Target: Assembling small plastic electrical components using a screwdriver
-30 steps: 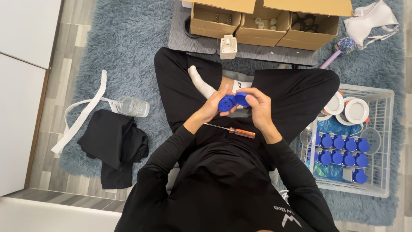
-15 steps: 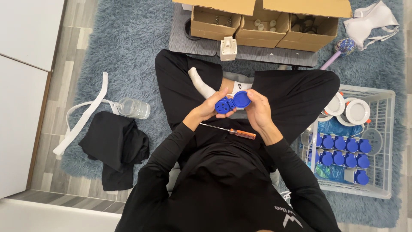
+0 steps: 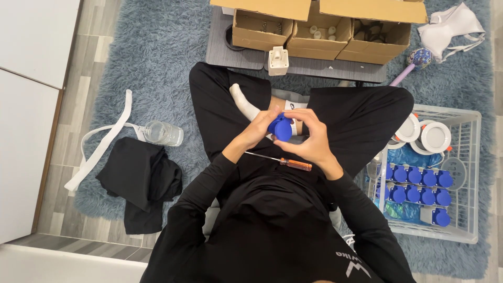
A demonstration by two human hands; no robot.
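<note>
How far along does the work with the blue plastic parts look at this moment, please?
Done: rows of blue capped plastic parts fill the white wire basket. In hand: the left hand and right hand together grip one blue plastic part; the orange-handled screwdriver lies on the lap. Left: parts in the open cardboard boxes.

A shaggy blue-grey rug [image 3: 157,57] covers a floor of grey wood-look planks [image 3: 68,120], which shows at nine o'clock. A smooth white cabinet front [image 3: 23,105] runs along the far nine o'clock edge. Light falls soft and even
</note>
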